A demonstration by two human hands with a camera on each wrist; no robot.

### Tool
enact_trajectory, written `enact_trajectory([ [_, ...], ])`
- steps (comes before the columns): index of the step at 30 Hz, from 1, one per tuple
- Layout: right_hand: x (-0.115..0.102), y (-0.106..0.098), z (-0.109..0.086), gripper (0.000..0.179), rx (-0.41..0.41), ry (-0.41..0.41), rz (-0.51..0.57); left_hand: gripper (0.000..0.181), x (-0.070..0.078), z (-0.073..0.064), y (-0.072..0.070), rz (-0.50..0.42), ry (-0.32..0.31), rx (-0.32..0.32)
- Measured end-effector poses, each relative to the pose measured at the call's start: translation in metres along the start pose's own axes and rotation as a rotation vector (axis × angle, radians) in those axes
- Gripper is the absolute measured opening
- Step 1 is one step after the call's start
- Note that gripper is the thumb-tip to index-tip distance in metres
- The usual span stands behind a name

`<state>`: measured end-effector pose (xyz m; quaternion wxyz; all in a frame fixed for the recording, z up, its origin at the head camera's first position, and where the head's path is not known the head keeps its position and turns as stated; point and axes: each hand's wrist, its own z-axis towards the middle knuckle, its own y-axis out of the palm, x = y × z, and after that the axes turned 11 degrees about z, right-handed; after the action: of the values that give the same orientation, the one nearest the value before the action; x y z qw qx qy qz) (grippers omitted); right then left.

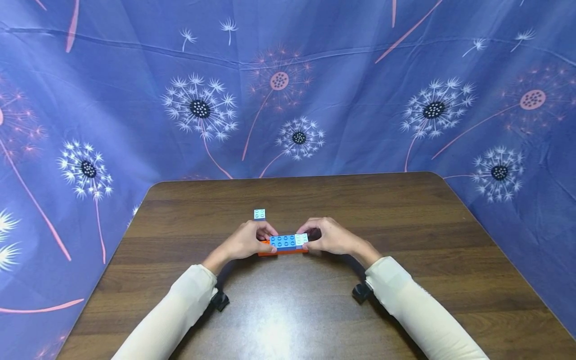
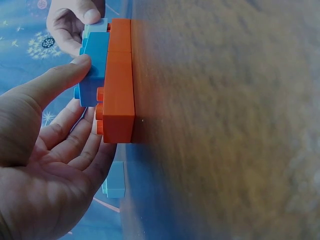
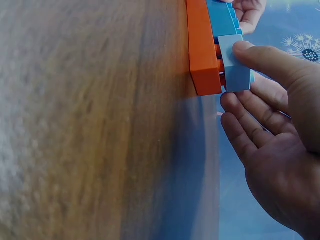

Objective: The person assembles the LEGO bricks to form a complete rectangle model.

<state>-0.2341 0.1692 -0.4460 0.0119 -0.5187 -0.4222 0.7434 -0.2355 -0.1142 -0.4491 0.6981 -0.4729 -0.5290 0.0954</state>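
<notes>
A row of orange toy building bricks [image 1: 288, 252] rests on the table, with a seam between two of them in the left wrist view. On top lies a long blue brick [image 1: 282, 242]; a few orange studs [image 2: 100, 110] show past its left end. My left hand [image 1: 245, 241] pinches this blue brick, thumb on the near side and fingers behind. At the right end my right hand [image 1: 332, 237] pinches a small pale blue brick [image 3: 234, 64] between thumb and fingers. Orange studs show in a narrow gap under the pale brick, which sits end to end with the blue one.
Another small pale blue brick [image 1: 259, 214] stands on the table behind my left hand. The brown wooden table [image 1: 382, 210] reaches back to a blue curtain [image 1: 351, 100] with dandelion prints. Black wrist cameras [image 1: 220, 301] hang under both sleeves.
</notes>
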Motion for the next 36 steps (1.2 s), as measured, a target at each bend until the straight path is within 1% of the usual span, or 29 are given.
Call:
enact_trajectory([
  [7,-0.001,0.000,-0.001,0.028,-0.006,0.002,0.006,0.031,0.001,0.000,-0.001,0.007,0.001,0.002],
  [11,-0.002,-0.001,0.000,0.027,-0.005,-0.007,-0.018,0.031,0.002,0.001,-0.002,0.018,0.007,0.003],
  [15,-0.001,-0.002,0.001,0.027,-0.013,-0.006,-0.036,0.031,0.003,0.001,-0.004,0.029,0.016,-0.010],
  [19,0.001,-0.001,0.000,0.027,-0.020,0.002,-0.023,0.034,0.003,0.002,-0.009,0.048,0.035,-0.029],
  [23,0.002,-0.001,0.000,0.026,-0.016,0.002,-0.004,0.036,0.002,0.004,-0.019,0.034,0.046,-0.014],
  [26,0.002,-0.001,-0.001,0.026,-0.009,0.007,0.000,0.035,-0.003,0.007,-0.029,0.016,0.047,0.017],
  [29,0.002,-0.001,-0.002,0.027,-0.005,0.014,-0.009,0.033,-0.012,0.012,-0.040,0.029,0.033,0.066],
  [33,0.002,0.000,-0.002,0.027,-0.007,0.026,-0.018,0.033,-0.029,0.018,-0.049,0.047,-0.012,0.128],
  [36,0.001,0.000,-0.002,0.027,-0.011,0.032,-0.014,0.036,-0.039,0.022,-0.054,0.031,-0.040,0.149],
])
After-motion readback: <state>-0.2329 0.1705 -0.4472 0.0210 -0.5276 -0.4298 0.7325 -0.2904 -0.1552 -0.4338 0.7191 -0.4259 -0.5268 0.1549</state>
